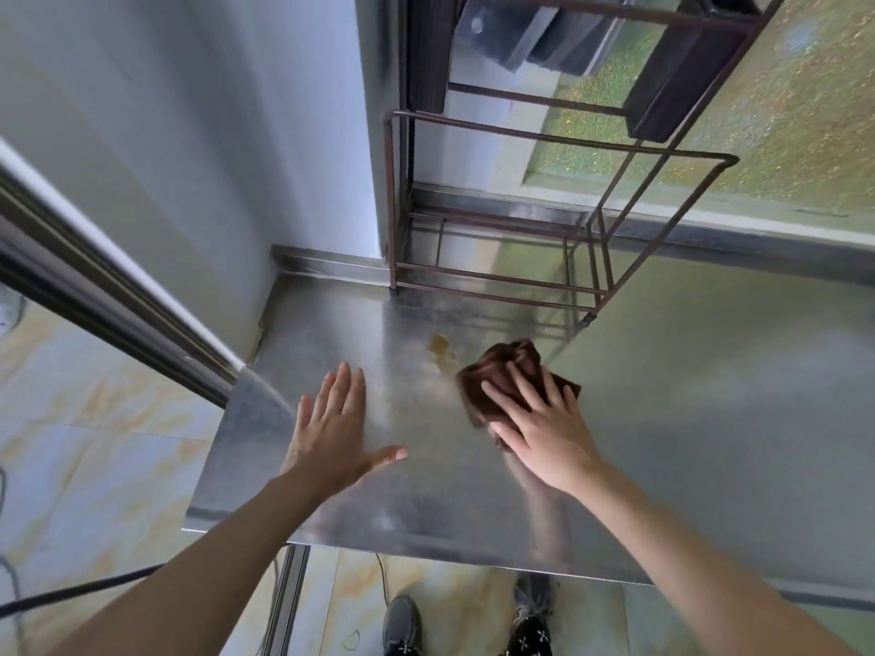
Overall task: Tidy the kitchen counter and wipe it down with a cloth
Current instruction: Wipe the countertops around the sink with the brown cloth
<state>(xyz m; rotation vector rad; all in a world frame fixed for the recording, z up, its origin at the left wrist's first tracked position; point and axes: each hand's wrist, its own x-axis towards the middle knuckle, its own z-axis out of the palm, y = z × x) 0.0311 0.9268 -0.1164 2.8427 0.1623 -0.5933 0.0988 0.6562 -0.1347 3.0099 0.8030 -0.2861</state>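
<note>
Cloth (506, 381), brown and bunched mid-counter (426, 490), lies pressed under the spread right hand (544, 428), a yellowish stain (440, 345) just beside it, left hand (331, 419) flat nearby, wire rack (497, 258) at the back edge.

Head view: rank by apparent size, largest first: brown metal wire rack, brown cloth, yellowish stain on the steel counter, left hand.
1. Brown metal wire rack, by far the largest.
2. Left hand and brown cloth: look about alike; the right hand presses on the cloth and hides part of it, so no ranking.
3. Yellowish stain on the steel counter, smallest.
</note>
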